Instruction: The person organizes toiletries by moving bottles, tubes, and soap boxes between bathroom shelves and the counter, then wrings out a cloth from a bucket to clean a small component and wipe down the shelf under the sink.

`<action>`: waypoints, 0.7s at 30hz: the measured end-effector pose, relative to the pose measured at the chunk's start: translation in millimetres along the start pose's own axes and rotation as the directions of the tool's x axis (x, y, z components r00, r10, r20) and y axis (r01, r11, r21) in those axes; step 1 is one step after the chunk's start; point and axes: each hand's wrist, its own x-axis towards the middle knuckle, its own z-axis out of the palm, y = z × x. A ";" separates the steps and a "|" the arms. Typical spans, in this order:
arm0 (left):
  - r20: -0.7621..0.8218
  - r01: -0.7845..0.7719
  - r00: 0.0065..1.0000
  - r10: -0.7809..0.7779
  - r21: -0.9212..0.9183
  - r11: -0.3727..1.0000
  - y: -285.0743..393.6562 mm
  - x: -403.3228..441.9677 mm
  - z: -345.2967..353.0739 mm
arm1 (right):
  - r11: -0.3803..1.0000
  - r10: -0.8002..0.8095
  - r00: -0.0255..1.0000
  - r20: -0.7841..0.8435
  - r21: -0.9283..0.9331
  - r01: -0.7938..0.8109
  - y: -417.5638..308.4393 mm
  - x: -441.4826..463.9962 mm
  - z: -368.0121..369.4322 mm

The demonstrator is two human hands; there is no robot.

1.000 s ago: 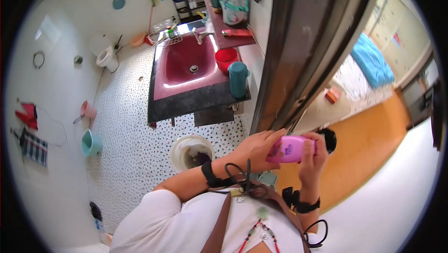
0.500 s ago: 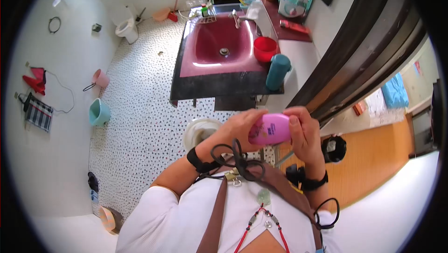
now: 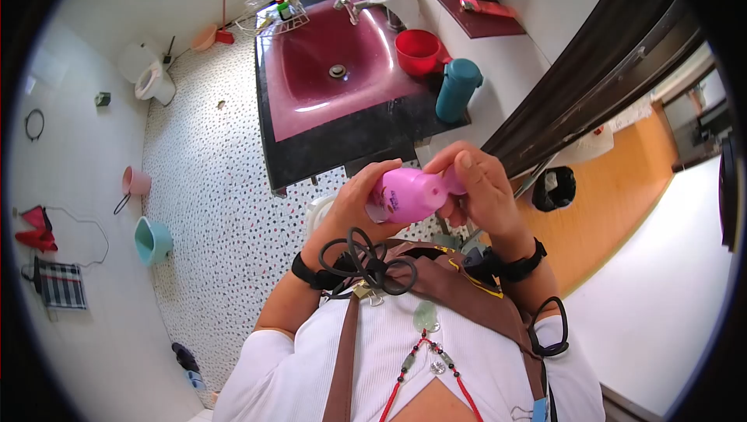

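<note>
A pink bottle (image 3: 401,196) lies tilted in front of my chest, its top facing right. My left hand (image 3: 340,206) is wrapped round its body. At the bottle's top, my right hand (image 3: 481,189) pinches the pink cap (image 3: 454,180), which stands away from the round bottle top. Whether the cap is still joined to the bottle I cannot tell. Both hands are just short of the dark front edge of the red sink (image 3: 334,60).
A teal flask (image 3: 457,91) and a red cup (image 3: 417,52) stand on the counter's right side. A dark door frame (image 3: 591,84) rises at right, with a black bin (image 3: 554,190) beyond. Buckets, one of them teal (image 3: 153,241), sit by the left wall.
The pink bottle has turned and shifted left. My right hand has moved from the bottle's end onto the cap, which now stands apart from the top. The view has also shifted.
</note>
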 end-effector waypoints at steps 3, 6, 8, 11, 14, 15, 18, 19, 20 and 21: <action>0.024 0.085 0.996 -0.082 -0.323 0.943 -32.3 -7.7 19.9 | 0.995 -0.078 0.997 -0.006 -0.068 0.077 6.1 -0.7 22.9; 0.062 0.087 0.996 -0.071 -0.316 0.945 -39.5 -12.5 18.3 | 0.993 -0.066 0.996 -0.053 -0.103 0.060 11.2 -6.1 30.0; 0.037 -0.022 0.999 0.032 -0.227 0.974 -33.2 -9.0 12.8 | 0.983 -0.133 0.986 -0.102 -0.144 0.118 13.3 -10.3 36.3; 0.001 -0.243 0.970 0.245 -0.100 0.965 -10.9 -2.0 -6.3 | 0.900 -0.363 0.931 -0.031 -0.272 0.341 0.8 -22.9 42.7; -0.053 -0.392 0.918 0.394 0.043 0.919 -6.5 5.4 -12.1 | 0.885 -0.409 0.908 -0.093 -0.282 0.370 -10.0 -29.3 48.4; -0.067 -0.400 0.912 0.404 0.057 0.915 -2.9 5.5 -13.1 | 0.895 -0.395 0.906 -0.153 -0.285 0.342 -15.3 -32.9 50.7; -0.103 -0.435 0.891 0.443 0.090 0.896 12.2 0.8 -12.5 | 0.886 -0.427 0.894 -0.138 -0.264 0.382 -25.5 -43.3 58.6; -0.114 -0.453 0.879 0.463 0.106 0.885 18.5 -2.9 -12.1 | 0.851 -0.484 0.868 -0.110 -0.288 0.438 -29.1 -48.4 61.3; -0.099 -0.470 0.871 0.481 0.113 0.875 25.5 -7.2 -12.8 | 0.846 -0.476 0.875 -0.087 -0.317 0.428 -34.8 -56.4 61.8; -0.087 -0.465 0.875 0.477 0.126 0.876 31.6 -11.2 -11.9 | 0.849 -0.480 0.873 -0.091 -0.300 0.435 -38.6 -63.2 65.2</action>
